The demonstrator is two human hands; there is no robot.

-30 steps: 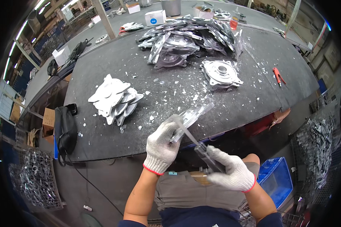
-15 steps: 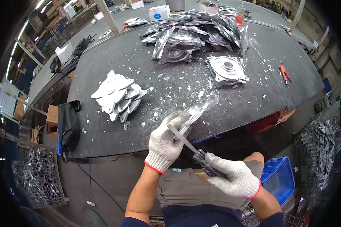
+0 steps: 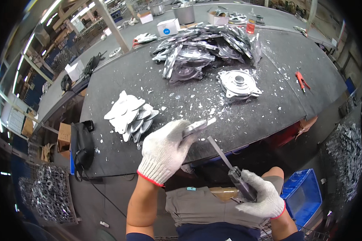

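My left hand (image 3: 165, 146), in a white knitted glove with a red cuff, grips a silvery metal casting (image 3: 197, 127) near the table's front edge. The casting is turned nearly edge-on, and my fingers hide part of it. In my right hand (image 3: 264, 197), gloved alike, is a file-like tool (image 3: 242, 184) with a thick dark handle and a long flat metal blade. Its blade points up and left, apart from the casting. Left of the casting lies a stack of flat lobed castings (image 3: 128, 114); beyond it sits a stack of round flanged castings (image 3: 239, 83).
A large heap of castings (image 3: 189, 56) covers the back of the dark table (image 3: 104, 86). Metal flakes are scattered about. Red-handled pliers (image 3: 302, 82) lie at right. A black bag (image 3: 82, 146) hangs at the left edge. Below right stands a blue bin (image 3: 303, 197).
The blade has come away from the casting, and my right hand has moved slightly right and down. My left hand has shifted left and turned the casting more edge-on. The view has shifted slightly.
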